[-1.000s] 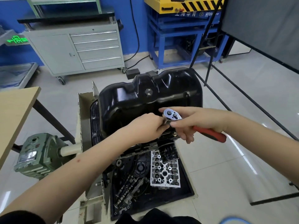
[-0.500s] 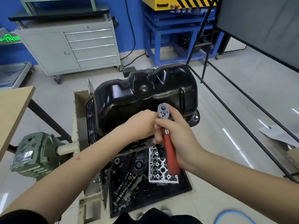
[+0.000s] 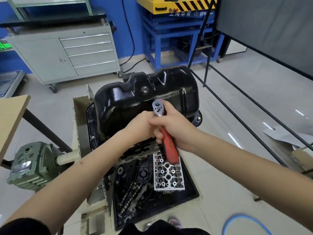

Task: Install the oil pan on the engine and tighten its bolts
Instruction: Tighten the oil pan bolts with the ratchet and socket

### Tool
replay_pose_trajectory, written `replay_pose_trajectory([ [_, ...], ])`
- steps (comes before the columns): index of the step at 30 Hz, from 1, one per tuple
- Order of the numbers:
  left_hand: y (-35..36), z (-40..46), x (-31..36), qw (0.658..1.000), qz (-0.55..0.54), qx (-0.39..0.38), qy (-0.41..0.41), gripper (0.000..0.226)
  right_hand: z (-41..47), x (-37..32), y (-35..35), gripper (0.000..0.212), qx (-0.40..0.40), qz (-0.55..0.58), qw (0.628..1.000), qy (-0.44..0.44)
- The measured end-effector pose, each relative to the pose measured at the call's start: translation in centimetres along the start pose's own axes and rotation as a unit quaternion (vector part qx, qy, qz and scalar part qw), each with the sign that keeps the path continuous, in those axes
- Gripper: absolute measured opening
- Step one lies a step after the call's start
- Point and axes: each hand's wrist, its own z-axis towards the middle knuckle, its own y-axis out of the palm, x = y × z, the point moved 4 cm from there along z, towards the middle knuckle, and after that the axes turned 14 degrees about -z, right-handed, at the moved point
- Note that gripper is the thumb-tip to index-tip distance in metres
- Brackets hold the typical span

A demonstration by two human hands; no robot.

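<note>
Our right hand (image 3: pixel 176 128) is wrapped around the red handle of a ratchet wrench (image 3: pixel 165 133), its chrome head pointing up and away from us at the near flange of the oil pan (image 3: pixel 145 100). Our left hand (image 3: pixel 141 126) is curled just below the ratchet head, seemingly steadying the socket or extension there, though what its fingers hold is hidden behind the knuckles.

The glossy black pan, stamped with ridges and carrying a drain plug (image 3: pixel 145 89) on its upper face, already sits flange-down on the engine on its stand. By our reading, the seating step is done and bolt-tightening is under way. One bolt (image 3: pixel 199 118) shows at the right corner of the flange; the rest of the rim is too dark or covered to count, so we cannot tell how many bolts remain.

Below lie a bare cylinder head (image 3: pixel 167 175) and loose parts in a black tray (image 3: pixel 191 190).
</note>
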Motion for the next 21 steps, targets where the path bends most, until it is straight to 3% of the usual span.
replay_pose_trajectory([
  [2, -0.5, -0.2, 0.0, 0.998, 0.027, 0.003, 0.049, 0.022, 0.3, -1.3, -2.4, 0.049, -0.071, -0.152, 0.986, 0.002],
  [3, -0.4, -0.7, 0.4, 0.996, 0.041, -0.008, 0.076, 0.025, 0.5, -2.2, -3.6, 0.053, -0.098, -0.257, 0.961, -0.005],
  [6, -0.1, -0.6, 0.2, 0.991, 0.094, -0.017, 0.097, 0.034, 1.7, -4.8, -5.6, 0.062, -0.155, -0.561, 0.808, -0.089],
  [7, -0.1, -0.6, 0.4, 0.991, 0.090, -0.023, 0.092, 0.035, 2.2, -5.4, -5.8, 0.061, -0.154, -0.614, 0.765, -0.118],
  [8, -0.1, -0.4, 0.4, 0.991, 0.087, -0.028, 0.096, 0.034, 2.7, -5.9, -5.9, 0.058, -0.146, -0.635, 0.746, -0.138],
  [9, -0.2, -0.1, 0.3, 0.992, 0.074, -0.035, 0.095, 0.033, 3.0, -6.2, -6.0, 0.056, -0.142, -0.630, 0.751, -0.142],
  [12, -0.4, 0.1, 0.2, 0.994, 0.043, -0.053, 0.088, 0.027, 3.4, -5.4, -6.1, 0.055, -0.179, -0.540, 0.819, -0.078],
  [15, -0.2, 0.0, 0.2, 0.990, 0.062, -0.059, 0.110, 0.019, 3.0, -4.2, -6.1, 0.060, -0.203, -0.499, 0.842, -0.044],
  [21, -0.1, 0.1, 0.0, 0.988, 0.062, -0.046, 0.137, 0.015, 2.0, -3.5, -6.1, 0.066, -0.139, -0.356, 0.924, -0.023],
])
